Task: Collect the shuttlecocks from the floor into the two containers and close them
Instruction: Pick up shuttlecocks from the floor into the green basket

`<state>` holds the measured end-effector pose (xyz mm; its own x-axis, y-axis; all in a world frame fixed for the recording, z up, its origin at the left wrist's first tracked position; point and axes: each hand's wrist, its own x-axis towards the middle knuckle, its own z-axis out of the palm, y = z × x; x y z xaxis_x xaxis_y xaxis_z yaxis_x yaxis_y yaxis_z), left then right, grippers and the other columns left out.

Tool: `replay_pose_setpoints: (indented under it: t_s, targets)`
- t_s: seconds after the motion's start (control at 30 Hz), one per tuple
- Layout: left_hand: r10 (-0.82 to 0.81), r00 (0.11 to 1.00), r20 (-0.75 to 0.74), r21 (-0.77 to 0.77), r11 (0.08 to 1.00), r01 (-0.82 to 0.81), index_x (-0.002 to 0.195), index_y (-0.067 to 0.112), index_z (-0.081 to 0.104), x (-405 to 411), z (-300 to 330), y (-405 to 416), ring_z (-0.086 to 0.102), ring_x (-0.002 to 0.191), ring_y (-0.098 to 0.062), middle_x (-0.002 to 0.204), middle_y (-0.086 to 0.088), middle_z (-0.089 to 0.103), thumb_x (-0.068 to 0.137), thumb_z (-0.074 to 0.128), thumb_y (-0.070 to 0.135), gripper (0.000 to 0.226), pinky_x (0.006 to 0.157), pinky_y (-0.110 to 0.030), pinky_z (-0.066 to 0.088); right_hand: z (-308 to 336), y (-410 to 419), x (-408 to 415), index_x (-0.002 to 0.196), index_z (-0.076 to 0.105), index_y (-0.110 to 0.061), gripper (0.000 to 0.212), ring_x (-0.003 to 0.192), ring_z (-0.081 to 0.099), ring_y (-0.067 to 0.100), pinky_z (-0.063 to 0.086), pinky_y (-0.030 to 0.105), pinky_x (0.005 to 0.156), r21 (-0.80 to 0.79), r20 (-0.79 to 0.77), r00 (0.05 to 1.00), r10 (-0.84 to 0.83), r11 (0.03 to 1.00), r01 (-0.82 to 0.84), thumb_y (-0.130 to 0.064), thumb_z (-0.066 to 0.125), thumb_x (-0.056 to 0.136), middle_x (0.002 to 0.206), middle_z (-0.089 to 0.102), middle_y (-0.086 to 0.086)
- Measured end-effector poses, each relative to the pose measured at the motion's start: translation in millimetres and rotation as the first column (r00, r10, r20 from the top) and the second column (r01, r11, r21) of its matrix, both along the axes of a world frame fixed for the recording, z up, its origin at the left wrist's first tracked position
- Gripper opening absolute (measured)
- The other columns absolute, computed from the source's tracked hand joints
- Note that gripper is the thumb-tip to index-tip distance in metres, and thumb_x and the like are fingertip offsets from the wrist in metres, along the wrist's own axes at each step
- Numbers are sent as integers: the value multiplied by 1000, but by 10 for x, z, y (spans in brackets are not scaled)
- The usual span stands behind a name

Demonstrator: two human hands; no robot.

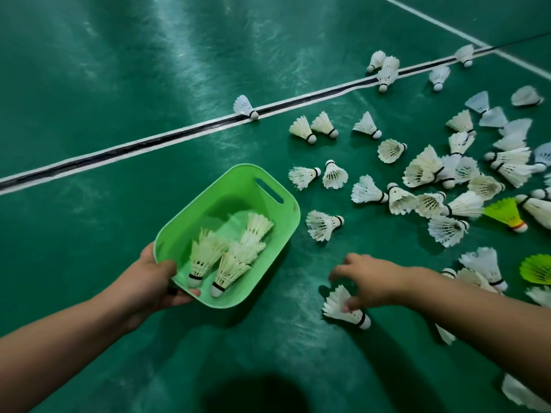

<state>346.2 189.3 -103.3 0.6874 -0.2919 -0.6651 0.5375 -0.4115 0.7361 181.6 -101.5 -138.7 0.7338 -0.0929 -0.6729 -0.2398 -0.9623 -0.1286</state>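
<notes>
Left hand (155, 281) grips green basket (190, 231) rim; right hand (372, 281) pinches shuttlecock (343, 308) feathers. Cork-first drop advised.

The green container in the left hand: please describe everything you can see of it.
The green container is a shallow, rounded-rectangular tub, seemingly smooth plastic, with a slot handle cut near its far rim. It is open, with no lid visible. The left hand grips its near corner, thumb inside the rim. A few white feather shuttlecocks lie inside, cork ends toward the person.
</notes>
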Motion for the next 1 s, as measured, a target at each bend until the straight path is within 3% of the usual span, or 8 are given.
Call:
replay_pose_setpoints:
  t_s: [0.1, 0.23, 0.3, 0.43, 0.57, 0.73, 0.87, 1.0]
  targets:
    - [-40, 999, 20, 8, 999, 40, 126, 25, 45, -18, 5, -58, 70, 89, -35, 113, -16, 68, 88, 34, -11, 53, 70, -48, 59, -202, 98, -103, 130, 48, -27, 52, 125, 39, 29, 41, 36, 95, 7, -101, 983, 152, 988, -152, -31, 67, 82, 140, 32, 8]
    - [-17, 1000, -4, 21, 1000, 17, 130, 29, 40, -65, -50, -86, 69, 96, -40, 118, -14, 64, 90, 34, -9, 55, 81, -58, 54, -35, 149, 27, 116, 58, -12, 35, 99, 55, 26, 42, 32, 73, -126, -219, 959, 179, 969, -210, -30, 63, 85, 111, 53, 11]
    - [-21, 1000, 2, 17, 1000, 21, 129, 32, 40, -112, -60, -109, 68, 96, -40, 117, -12, 64, 91, 33, -7, 55, 85, -58, 53, 314, 84, 169, 105, 64, -17, 33, 81, 53, 19, 40, 28, 68, -3, -311, 934, 177, 982, -188, -40, 66, 82, 96, 63, 3]
    - [-45, 999, 18, 21, 999, 45, 110, 43, 52, -223, -49, -149, 68, 97, -39, 111, -8, 67, 90, 35, -6, 55, 84, -57, 54, 882, 146, 431, 68, 64, -21, 23, 53, 41, 5, 32, 22, 53, 435, 86, 974, -211, 887, 153, -39, 68, 82, 57, 50, -8]
    - [-21, 1000, -5, -7, 1000, 21, 141, 43, 34, -270, -125, -185, 68, 97, -39, 120, -10, 65, 88, 40, -7, 72, 73, -48, 59, 663, 347, 759, 69, 55, -8, 32, 60, 41, 17, 26, 30, 52, 419, 550, 688, -472, 869, 261, -34, 63, 86, 60, 46, 0]
    - [-21, 998, -66, -43, 999, 19, 143, 42, 33, -274, -246, -201, 71, 93, -35, 131, -9, 58, 86, 44, -8, 76, 70, -45, 60, 150, 575, 1028, 83, 55, -19, 18, 85, 59, 23, 43, 29, 65, 162, 541, 789, -291, 957, 242, -33, 53, 93, 92, 67, 1]
    - [-10, 998, -64, -39, 999, 7, 142, 38, 38, -259, -325, -206, 69, 96, -36, 137, -8, 53, 86, 45, -8, 73, 64, -40, 60, -85, 716, 1101, 121, 57, -11, 32, 95, 58, 19, 44, 27, 80, 386, 320, 872, -370, 891, 237, -28, 52, 95, 120, 63, 6]
    - [-39, 999, -31, 21, 999, 40, 136, 36, 44, -221, -301, -209, 70, 90, -37, 118, -16, 65, 88, 43, -5, 63, 62, -40, 61, -131, 806, 1141, 119, 54, -4, 37, 98, 56, 24, 42, 29, 76, 359, 275, 922, -273, 919, 164, -33, 41, 99, 117, 60, 14]
